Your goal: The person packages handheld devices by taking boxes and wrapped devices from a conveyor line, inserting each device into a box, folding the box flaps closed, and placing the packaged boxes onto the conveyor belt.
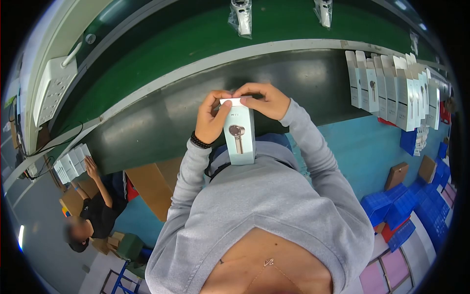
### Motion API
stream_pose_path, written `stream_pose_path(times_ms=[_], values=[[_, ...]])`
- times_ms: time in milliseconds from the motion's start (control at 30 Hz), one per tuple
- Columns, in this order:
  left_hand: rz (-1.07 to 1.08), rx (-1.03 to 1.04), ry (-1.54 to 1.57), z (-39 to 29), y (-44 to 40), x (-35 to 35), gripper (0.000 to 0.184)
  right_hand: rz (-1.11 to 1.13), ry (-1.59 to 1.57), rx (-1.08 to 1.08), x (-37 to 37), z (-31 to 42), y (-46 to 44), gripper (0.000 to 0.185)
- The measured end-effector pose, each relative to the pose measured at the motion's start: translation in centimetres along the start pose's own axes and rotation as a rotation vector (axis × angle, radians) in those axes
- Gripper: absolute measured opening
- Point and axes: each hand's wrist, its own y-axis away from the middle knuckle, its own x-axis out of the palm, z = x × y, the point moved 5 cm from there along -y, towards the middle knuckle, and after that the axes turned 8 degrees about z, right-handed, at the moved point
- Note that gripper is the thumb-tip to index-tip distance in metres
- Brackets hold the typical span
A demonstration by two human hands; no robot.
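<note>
A tall pale box [240, 139] with a picture of a round-headed device on its front stands upright against my body at the bench's near edge. My left hand [212, 117] grips its top left corner, thumb on the white top flap. On the top right corner, the thumb and bent fingers of my right hand [264, 100] press on the same box. The fingertips of both hands nearly meet behind the flap.
Rows of open-topped boxes [391, 90] stand at the bench's right. Bagged white devices [242, 17] lie on the green belt [196, 46] ahead. A co-worker [100, 206] at the left touches a group of boxes [73, 164]. Blue crates [391, 206] are at the lower right.
</note>
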Motion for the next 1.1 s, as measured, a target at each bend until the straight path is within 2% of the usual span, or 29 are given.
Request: stream_pose_path(times_ms=[67,300,400,433,533,667,767,900,1000,1100], values=[[0.005,0.047,0.018,0.7,0.3,-0.5,0.013,-0.039,-0.063,0.079,0.5,-0.4,0.4,0.025],[-0.077,0.101,-0.010,0.5,1.0,0.5,0.011,-0.149,0.058,0.046,0.8,0.6,0.7,0.021],[-0.119,0.215,-0.079,0.6,1.9,0.7,0.010,-0.265,0.364,-0.292,1.6,1.5,1.4,0.018],[-0.117,0.237,-0.075,0.7,2.1,0.6,0.010,-0.246,0.410,-0.306,1.8,1.6,1.7,0.021],[-0.113,0.242,-0.046,1.1,2.2,0.5,0.010,-0.271,0.201,-0.169,2.9,0.9,2.3,0.025],[-0.123,0.223,-0.031,1.2,1.9,0.6,0.013,-0.295,0.144,-0.152,2.7,0.2,2.4,0.024],[-0.052,0.261,-0.256,0.1,1.6,0.7,0.017,-0.222,-0.165,-0.230,2.2,-0.9,1.3,0.022],[-0.081,0.235,-0.302,0.6,1.5,0.9,0.019,-0.203,-0.126,-0.115,1.8,-1.2,0.5,0.018],[-0.098,0.229,-0.278,1.1,2.0,0.4,0.020,-0.206,-0.032,-0.204,3.3,-1.2,0.7,0.021],[-0.149,0.236,-0.322,1.8,2.6,0.1,0.025,-0.181,0.170,-0.186,4.3,-1.0,1.2,0.030]])
